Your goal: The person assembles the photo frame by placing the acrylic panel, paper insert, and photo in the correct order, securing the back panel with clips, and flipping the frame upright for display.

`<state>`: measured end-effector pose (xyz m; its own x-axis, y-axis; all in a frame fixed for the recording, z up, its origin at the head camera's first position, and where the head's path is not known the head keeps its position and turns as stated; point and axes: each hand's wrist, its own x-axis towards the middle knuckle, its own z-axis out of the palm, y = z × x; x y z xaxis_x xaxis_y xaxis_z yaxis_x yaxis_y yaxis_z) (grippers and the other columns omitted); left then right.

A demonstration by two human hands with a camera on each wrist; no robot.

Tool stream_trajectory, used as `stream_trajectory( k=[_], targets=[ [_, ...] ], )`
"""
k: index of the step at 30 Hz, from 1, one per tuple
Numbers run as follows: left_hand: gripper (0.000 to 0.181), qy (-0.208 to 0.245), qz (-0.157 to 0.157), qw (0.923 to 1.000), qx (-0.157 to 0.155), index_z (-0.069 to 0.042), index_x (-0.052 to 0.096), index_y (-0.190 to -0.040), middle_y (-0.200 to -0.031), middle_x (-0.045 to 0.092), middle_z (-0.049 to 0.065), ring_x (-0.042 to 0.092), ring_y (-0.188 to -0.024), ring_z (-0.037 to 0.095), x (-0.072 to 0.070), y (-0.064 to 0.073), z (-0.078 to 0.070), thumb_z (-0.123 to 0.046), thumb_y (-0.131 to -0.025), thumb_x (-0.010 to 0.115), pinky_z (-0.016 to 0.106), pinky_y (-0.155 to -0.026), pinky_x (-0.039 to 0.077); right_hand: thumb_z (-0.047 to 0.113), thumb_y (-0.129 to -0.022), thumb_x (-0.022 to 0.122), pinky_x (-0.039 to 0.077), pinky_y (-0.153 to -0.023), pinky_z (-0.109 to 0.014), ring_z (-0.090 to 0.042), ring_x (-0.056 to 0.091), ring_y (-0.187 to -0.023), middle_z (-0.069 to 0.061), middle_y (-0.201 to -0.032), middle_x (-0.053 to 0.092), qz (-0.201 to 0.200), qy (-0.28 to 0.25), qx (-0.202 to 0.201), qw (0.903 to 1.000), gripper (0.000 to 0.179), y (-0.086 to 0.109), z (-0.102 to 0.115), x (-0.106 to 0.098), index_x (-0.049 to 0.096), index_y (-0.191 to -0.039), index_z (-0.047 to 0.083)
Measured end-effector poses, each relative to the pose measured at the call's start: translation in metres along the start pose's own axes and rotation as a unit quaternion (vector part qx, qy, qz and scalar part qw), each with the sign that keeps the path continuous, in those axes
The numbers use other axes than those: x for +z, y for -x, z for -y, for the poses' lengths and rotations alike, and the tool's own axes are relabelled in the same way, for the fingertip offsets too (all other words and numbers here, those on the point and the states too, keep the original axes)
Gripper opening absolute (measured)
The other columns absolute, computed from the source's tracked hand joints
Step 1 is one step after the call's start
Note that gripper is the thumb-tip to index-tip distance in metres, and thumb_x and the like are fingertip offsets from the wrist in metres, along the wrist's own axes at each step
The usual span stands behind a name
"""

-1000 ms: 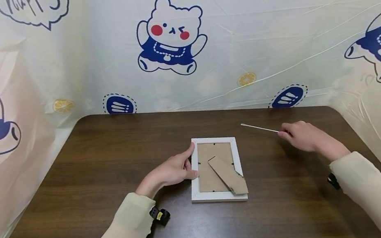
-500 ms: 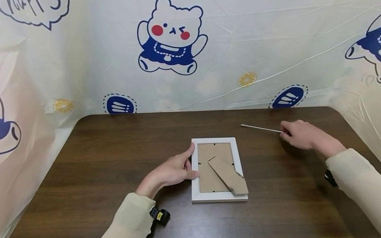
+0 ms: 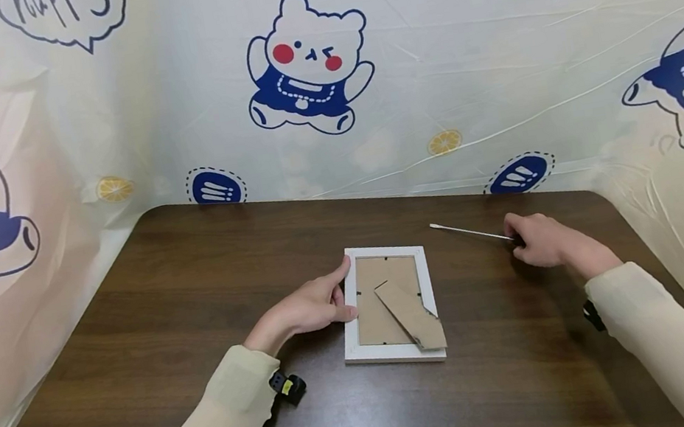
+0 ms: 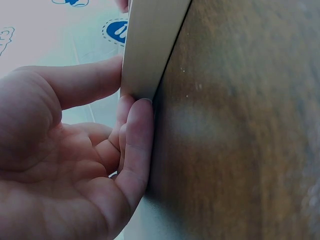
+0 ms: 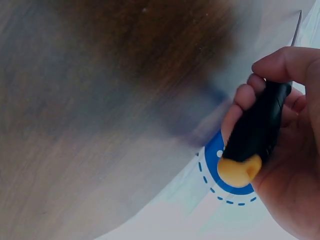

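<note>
A white picture frame (image 3: 354,353) lies face down on the brown table, its cardboard back (image 3: 384,266) and slanted stand flap (image 3: 413,314) showing. My left hand (image 3: 306,307) grips the frame's left edge. In the left wrist view, its thumb (image 4: 92,82) and curled fingertips (image 4: 140,117) meet the pale side of the frame. Off to the right, my right hand (image 3: 544,240) holds a screwdriver (image 3: 469,231), its thin metal shaft pointing left towards the back. The black handle (image 5: 257,122) with a yellow end lies across the palm in the right wrist view.
The dark wood table (image 3: 189,267) has rounded back corners. Behind it and at both sides hangs a pale curtain (image 3: 402,84) printed with bears. Each wrist wears a small black camera (image 3: 289,387).
My right hand has shifted slightly left and its fingers have changed position on the screwdriver, so a bit of the black handle now shows. The left hand and the picture frame stay put.
</note>
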<state>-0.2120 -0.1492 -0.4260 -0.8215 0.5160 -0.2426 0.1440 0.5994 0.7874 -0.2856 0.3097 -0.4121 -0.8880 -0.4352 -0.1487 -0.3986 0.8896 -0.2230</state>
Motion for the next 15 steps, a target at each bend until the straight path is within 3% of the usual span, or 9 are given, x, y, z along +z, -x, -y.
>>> stream_trajectory(
  k=[6, 15],
  targets=[
    [0.097, 0.001, -0.001, 1.0000, 0.000, -0.010, 0.014, -0.171, -0.088, 0.058, 0.004, 0.052, -0.077, 0.014, -0.0002, 0.0003, -0.0005, -0.017, -0.097, 0.077, 0.030, -0.075, 0.045, 0.000, -0.090, 0.075, 0.053, -0.072, -0.047, -0.027, 0.059, -0.078, -0.013, -0.093, 0.064, -0.008, -0.005, -0.015, 0.9998, 0.031, -0.0002, -0.0031, -0.0009, 0.052, -0.110, 0.004],
    [0.097, 0.001, 0.000, 1.0000, -0.003, -0.010, 0.014, -0.171, -0.088, 0.058, 0.004, 0.052, -0.077, 0.014, 0.0004, -0.0001, -0.0010, -0.017, -0.097, 0.077, 0.030, -0.075, 0.045, 0.000, -0.087, 0.082, 0.055, -0.081, -0.053, -0.027, 0.061, -0.086, -0.008, -0.092, 0.066, -0.032, 0.026, -0.038, 0.9984, 0.024, -0.0037, -0.0029, -0.0014, 0.065, -0.103, 0.004]
  ],
)
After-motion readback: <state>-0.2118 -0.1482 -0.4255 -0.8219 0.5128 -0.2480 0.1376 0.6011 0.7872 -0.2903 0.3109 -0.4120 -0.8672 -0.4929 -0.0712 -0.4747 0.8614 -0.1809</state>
